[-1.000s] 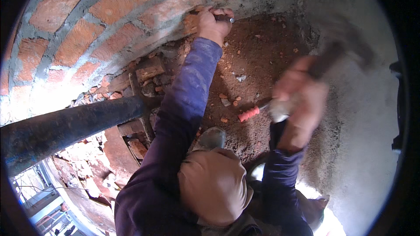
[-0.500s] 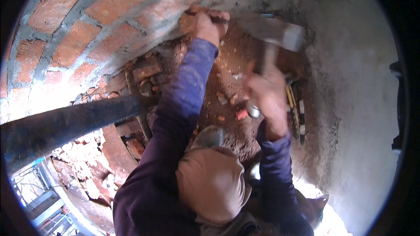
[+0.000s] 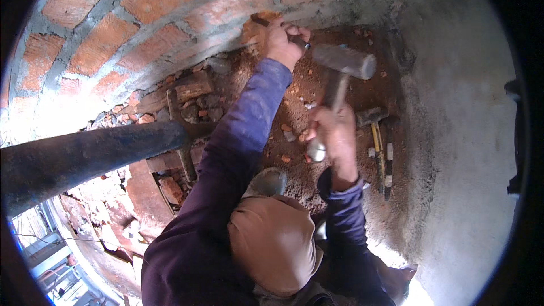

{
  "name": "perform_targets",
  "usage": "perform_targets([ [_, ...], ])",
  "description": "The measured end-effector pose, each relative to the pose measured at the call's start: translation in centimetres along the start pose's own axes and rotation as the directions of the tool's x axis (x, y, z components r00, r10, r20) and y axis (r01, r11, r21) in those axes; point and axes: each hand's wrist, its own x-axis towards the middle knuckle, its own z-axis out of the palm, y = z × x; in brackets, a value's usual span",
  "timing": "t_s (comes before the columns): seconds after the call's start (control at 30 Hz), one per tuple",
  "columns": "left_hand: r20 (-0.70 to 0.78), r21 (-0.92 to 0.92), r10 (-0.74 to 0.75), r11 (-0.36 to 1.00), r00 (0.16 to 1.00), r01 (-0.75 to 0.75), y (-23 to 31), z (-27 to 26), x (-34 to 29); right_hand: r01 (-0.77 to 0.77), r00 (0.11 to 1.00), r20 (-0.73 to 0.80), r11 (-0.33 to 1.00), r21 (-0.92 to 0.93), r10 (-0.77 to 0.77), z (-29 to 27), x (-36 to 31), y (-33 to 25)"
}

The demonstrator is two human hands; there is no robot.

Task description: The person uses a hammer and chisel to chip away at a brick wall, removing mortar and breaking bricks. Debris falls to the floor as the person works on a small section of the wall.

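Observation:
My left hand [image 3: 283,44] is closed around a dark metal chisel [image 3: 260,20]. The chisel's tip meets a broken orange patch [image 3: 249,33] low on the brick wall. To its right, my right hand [image 3: 335,128] grips a hammer [image 3: 344,61] by its handle. The heavy grey hammer head is raised close to the chisel's rear end, with a small gap between them. The silver butt of the handle shows below my right fist.
The brick wall [image 3: 161,51] curves along the far left; a grey plastered wall [image 3: 464,136] rises at right. Another hammer [image 3: 372,115] lies on the reddish soil. A thick dark pipe-like bar [image 3: 96,156] juts in from the left. Rubble [image 3: 171,190] lies near my left arm.
The hammer head has come left and down, nearer the chisel's rear end, and is less blurred. My left hand still holds the chisel against the wall. The whole view has shifted slightly.

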Motion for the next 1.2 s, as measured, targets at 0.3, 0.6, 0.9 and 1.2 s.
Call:
perform_targets([
  [0.3,-0.108,-0.105,-0.076,0.992,0.991,0.064,-1.1,0.4,-0.8,0.923,0.293,0.190,0.225,-0.313,-0.937,-2.3,-4.2,-15.4],
  [0.6,-0.131,-0.007,-0.027,1.000,0.991,0.026,-2.0,0.5,-1.8,0.057,0.996,0.068,0.993,-0.104,-0.051,-0.7,-1.1,-2.2],
  [0.9,-0.158,-0.230,-0.077,0.972,0.984,0.039,-0.4,2.8,-0.8,0.923,0.349,-0.178,0.370,-0.104,-0.920,0.9,-2.2,-17.2],
  [1.2,-0.114,-0.197,-0.062,0.980,0.992,0.039,-1.1,2.5,-1.4,0.244,0.970,0.046,0.936,-0.255,-0.240,-3.1,-1.8,-5.2],
])
